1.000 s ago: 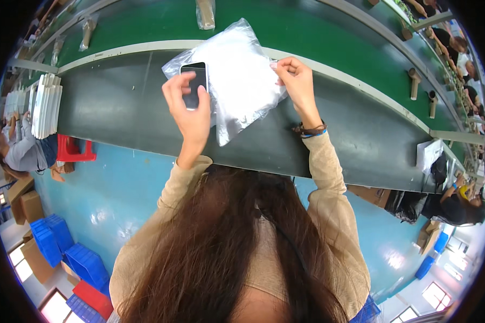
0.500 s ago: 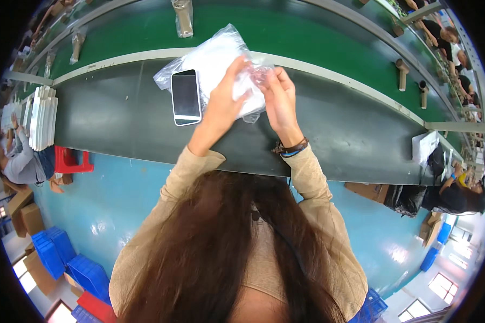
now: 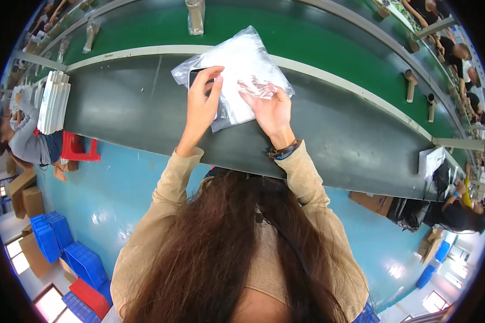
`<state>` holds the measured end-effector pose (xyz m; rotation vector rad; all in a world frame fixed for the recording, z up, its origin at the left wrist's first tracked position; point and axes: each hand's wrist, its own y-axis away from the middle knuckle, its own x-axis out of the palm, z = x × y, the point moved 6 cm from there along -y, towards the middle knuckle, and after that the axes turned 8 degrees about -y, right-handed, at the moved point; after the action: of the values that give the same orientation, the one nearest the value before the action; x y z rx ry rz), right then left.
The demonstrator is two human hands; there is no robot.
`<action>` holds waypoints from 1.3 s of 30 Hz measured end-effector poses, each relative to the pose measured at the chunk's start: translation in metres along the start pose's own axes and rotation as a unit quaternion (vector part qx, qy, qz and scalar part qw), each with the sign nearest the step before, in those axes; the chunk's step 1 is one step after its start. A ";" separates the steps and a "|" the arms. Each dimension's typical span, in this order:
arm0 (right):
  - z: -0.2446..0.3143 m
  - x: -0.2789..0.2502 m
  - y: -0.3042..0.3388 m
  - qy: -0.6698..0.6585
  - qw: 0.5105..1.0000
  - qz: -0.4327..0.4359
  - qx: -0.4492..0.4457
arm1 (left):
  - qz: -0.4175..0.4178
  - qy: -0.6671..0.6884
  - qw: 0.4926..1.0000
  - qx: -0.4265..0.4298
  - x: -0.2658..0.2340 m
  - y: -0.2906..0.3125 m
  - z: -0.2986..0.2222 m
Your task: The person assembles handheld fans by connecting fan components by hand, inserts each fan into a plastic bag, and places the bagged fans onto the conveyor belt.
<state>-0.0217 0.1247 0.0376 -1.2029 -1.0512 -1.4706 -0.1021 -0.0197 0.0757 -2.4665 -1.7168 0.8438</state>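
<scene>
Left hand (image 3: pixel 201 105) moved back over phone (image 3: pixel 193 77), fingers apart, right hand (image 3: pixel 274 113) at clear plastic (image 3: pixel 261 89), grip unclear, rail marking (image 3: pixel 109 55) illegible

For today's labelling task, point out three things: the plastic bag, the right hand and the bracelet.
Plastic bag (image 3: pixel 241 63): head view, middle of its white area.
Right hand (image 3: pixel 274 114): head view, on the palm.
Bracelet (image 3: pixel 285 151): head view, middle of the band.

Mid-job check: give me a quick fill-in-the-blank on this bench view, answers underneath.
The ____ hand partly hides the phone.
Dark bracelets circle the ____ wrist.
The clear bag overlaps the ____ surface beyond the dark bench.
The plastic stool at far left is ____.

Missing words: left; right; green; red.
</scene>
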 end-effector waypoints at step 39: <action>0.309 -0.025 0.053 0.765 0.546 -0.231 -0.249 | 0.255 -0.033 0.966 -0.001 0.106 0.018 -0.024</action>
<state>0.0904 0.4178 0.0631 0.4554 0.4178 -2.4080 -0.0498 0.0723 0.0464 -2.9606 -1.0916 0.9582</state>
